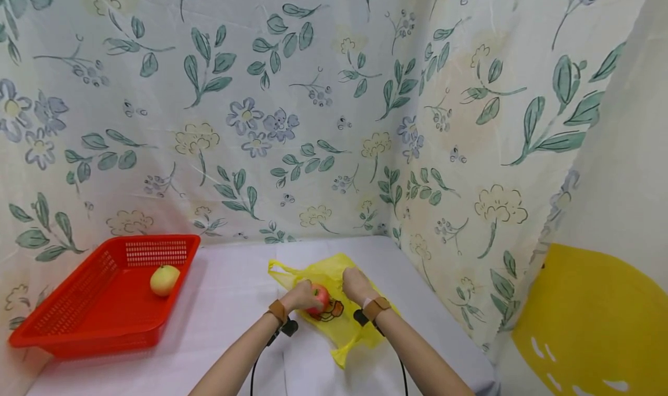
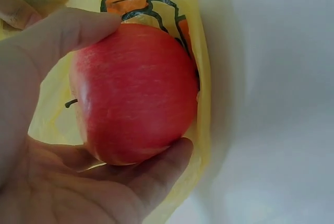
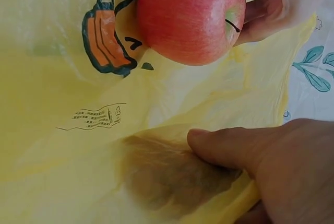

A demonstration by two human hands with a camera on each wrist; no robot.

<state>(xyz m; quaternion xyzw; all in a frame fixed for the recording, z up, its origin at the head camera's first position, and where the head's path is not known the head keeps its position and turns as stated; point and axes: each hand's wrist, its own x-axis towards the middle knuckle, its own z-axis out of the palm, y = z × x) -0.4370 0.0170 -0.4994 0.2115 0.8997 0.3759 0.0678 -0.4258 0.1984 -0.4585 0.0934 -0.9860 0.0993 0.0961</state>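
Observation:
My left hand [image 1: 301, 295] grips a red apple [image 1: 320, 297], with the thumb on one side and the fingers on the other in the left wrist view. The apple [image 2: 138, 96] lies over a thin yellow plastic bag [image 1: 334, 265] printed with an orange and black cartoon. On the bag's right side, my right hand [image 1: 356, 284] holds the plastic. In the right wrist view its thumb [image 3: 219, 148] presses on the near face, and its fingers show as a dark shape behind the sheet. The apple's stem [image 3: 233, 25] points toward the left palm.
A red plastic basket [image 1: 104, 341] stands at the left of the white-covered table [image 1: 224, 303], with a pale yellow apple [image 1: 164, 280] inside. Floral curtains [image 1: 229, 123] close off the back and right. A yellow rounded panel [image 1: 595, 315] is at far right.

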